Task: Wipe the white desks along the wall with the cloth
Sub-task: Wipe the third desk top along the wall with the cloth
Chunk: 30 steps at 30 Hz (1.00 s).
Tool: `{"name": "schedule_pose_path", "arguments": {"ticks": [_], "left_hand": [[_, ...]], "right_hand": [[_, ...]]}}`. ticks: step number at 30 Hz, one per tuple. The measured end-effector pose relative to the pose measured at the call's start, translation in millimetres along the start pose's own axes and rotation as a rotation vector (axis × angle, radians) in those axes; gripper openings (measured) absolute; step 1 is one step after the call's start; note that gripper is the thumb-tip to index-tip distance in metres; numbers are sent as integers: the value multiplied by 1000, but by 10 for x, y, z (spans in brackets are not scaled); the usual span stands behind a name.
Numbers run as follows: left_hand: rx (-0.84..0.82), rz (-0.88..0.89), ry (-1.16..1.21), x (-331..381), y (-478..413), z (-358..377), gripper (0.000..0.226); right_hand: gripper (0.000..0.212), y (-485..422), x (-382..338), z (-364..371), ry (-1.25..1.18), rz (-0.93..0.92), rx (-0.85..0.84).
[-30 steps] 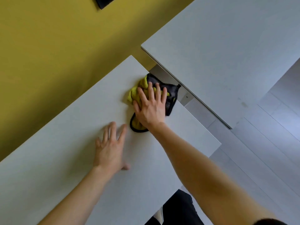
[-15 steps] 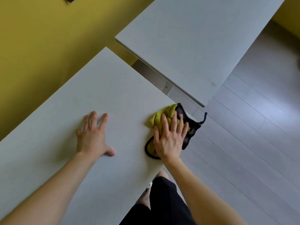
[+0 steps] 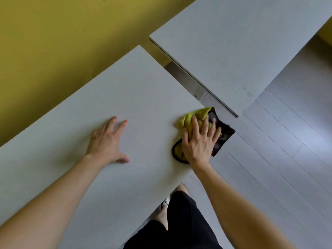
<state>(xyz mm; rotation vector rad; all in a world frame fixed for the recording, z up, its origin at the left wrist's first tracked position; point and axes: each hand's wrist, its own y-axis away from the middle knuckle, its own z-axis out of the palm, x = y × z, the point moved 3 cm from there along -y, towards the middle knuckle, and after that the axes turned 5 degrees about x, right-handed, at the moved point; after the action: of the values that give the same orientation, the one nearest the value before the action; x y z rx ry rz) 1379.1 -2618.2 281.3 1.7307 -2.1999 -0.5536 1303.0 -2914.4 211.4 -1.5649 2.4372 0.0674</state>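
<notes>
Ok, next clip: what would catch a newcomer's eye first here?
The yellow-and-black cloth at the right corner of the near desk, its black part hanging past the edge, with the right hand pressed flat on it. Next, the left hand spread flat on the same desk, and the mustard-yellow wall behind.

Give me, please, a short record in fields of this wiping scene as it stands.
cloth: yellow and black, bunched at front right corner of near desk, overhanging its edge
right hand: pressing flat on cloth, fingers spread
left hand: flat on near desk, apart from cloth
far desk: across a gap, untouched
wall: yellow
</notes>
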Motion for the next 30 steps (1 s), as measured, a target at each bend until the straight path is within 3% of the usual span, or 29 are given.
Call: {"name": "schedule_pose_path", "arguments": {"ticks": [2,5,8,10,15,18,20,22,25,27,30], "left_hand": [[-1,-58,10,-257,124,42,157],[-14,-193,15,-685,269,121,160],[-36,-345,37,-999,361,214,164],[-37,-408,97,-1095,400,300,164],[-10,-425,142,-1100,401,342,166],[5,-431,140,-1115,419,354,172],[31,-448,159,-1132,450,379,178],[49,-486,158,-1144,478,389,180],[60,-601,157,-1171,524,394,173],[21,-628,195,-1179,520,397,170],[-25,-638,257,-1190,502,416,168]], "right_hand": [[60,443,-638,83,-76,-283,-77],[59,992,-1417,238,-190,-898,-305],[61,666,-1611,427,-203,-1267,-367],[62,-10,-1659,529,-193,-1222,-322],[64,-1987,-1950,658,-67,-597,-99],[62,-1737,-2311,677,-54,-409,-77],[59,-901,-2645,657,-115,-639,-103],[59,-8,-2932,646,-163,-1054,-290],[61,267,-3012,683,-197,-1384,-411],[59,-192,-2890,772,-239,-1329,-355],[57,-1294,-2591,846,-172,-962,-153]]}}
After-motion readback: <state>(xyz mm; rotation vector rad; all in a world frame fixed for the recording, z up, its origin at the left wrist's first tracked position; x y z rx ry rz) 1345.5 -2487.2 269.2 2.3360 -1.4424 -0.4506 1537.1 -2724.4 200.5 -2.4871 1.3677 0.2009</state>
